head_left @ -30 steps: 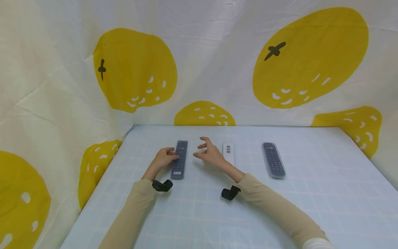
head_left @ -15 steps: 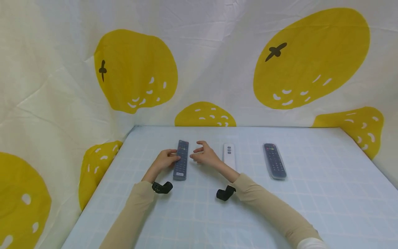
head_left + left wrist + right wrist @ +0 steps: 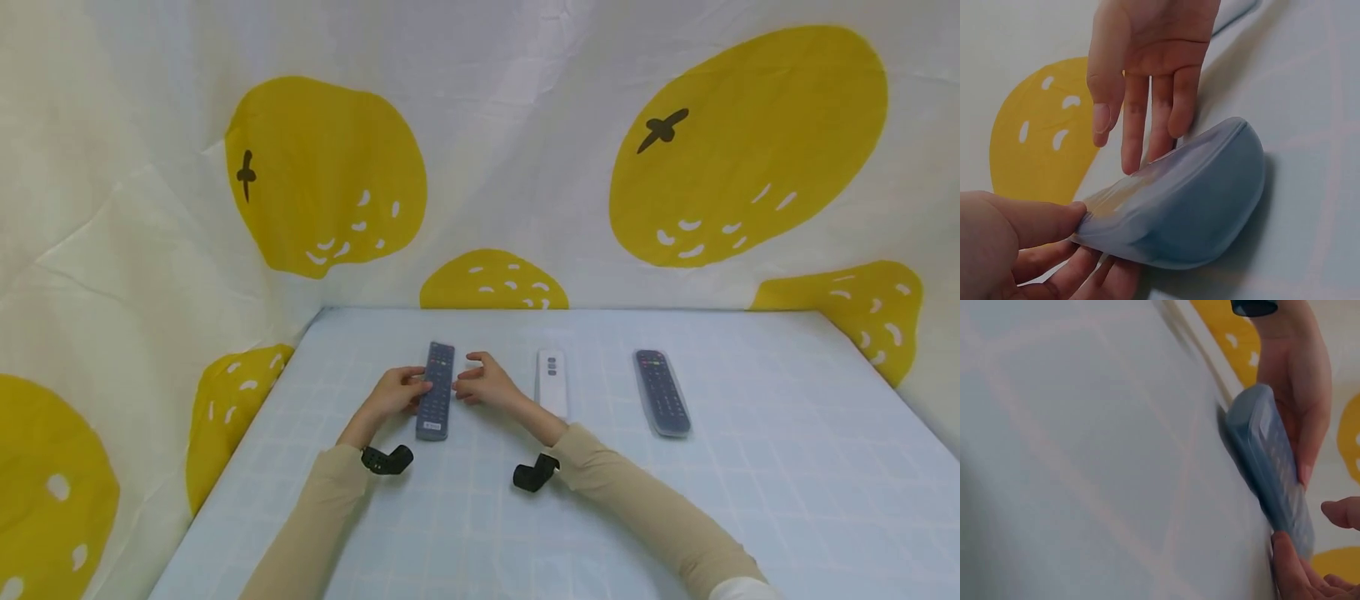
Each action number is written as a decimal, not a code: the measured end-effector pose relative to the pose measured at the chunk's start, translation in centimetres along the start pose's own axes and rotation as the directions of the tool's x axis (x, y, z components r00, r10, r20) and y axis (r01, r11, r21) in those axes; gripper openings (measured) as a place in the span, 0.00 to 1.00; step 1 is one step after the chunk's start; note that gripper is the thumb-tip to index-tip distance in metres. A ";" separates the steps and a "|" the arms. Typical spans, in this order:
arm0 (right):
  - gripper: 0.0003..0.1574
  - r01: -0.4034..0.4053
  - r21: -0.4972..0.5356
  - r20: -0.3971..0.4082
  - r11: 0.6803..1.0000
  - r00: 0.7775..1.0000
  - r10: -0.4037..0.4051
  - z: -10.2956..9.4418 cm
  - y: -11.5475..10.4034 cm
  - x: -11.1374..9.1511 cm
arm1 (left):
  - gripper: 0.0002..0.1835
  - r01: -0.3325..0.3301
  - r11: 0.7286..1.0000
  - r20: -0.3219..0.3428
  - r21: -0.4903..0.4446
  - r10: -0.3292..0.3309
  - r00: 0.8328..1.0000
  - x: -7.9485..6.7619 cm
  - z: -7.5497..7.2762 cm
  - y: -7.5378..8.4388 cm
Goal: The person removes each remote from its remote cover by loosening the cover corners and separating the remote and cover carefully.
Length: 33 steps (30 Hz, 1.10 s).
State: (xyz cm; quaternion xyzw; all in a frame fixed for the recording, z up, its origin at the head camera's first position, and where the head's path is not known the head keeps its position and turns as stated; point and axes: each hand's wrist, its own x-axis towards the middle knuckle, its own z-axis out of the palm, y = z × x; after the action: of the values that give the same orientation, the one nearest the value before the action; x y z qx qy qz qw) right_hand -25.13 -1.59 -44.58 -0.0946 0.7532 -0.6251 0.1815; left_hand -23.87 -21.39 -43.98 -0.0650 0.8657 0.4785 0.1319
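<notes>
Pinching the gray remote (image 3: 435,400) by its left edge, your left hand (image 3: 392,394) has its thumb on top and fingers beneath; that remote is over the left part of the table (image 3: 480,533), between your two hands; your right hand (image 3: 487,386) grasps nothing, thumb and fingers apart, just beside the remote's right edge, though I cannot tell whether a fingertip touches it; right of that hand lies the white remote (image 3: 552,387), and farther right a clear-covered dark remote (image 3: 663,396).
</notes>
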 end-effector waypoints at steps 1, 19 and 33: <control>0.42 -0.005 0.003 0.001 1.000 1.000 0.005 0.1 0.0 0.0 | 0.27 -0.002 1.000 0.003 -0.006 0.002 1.000 0.0 0.0 -0.1; 0.38 0.011 0.086 0.007 0.996 1.000 -0.011 0.7 -0.5 0.3 | 0.28 -0.009 0.993 -0.023 -0.117 0.006 1.000 -0.2 -0.4 0.5; 0.32 0.146 -0.109 0.001 0.983 0.989 -0.147 0.6 0.1 -0.1 | 0.24 -0.050 0.966 -0.027 -0.252 0.045 0.999 -0.4 -0.4 0.1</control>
State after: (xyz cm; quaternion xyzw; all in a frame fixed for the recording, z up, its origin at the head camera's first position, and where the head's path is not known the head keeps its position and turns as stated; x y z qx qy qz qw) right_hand -24.75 -2.11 -44.78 -0.1574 0.7778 -0.5950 0.1271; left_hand -23.62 -21.70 -43.62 -0.0655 0.8003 0.5872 0.1018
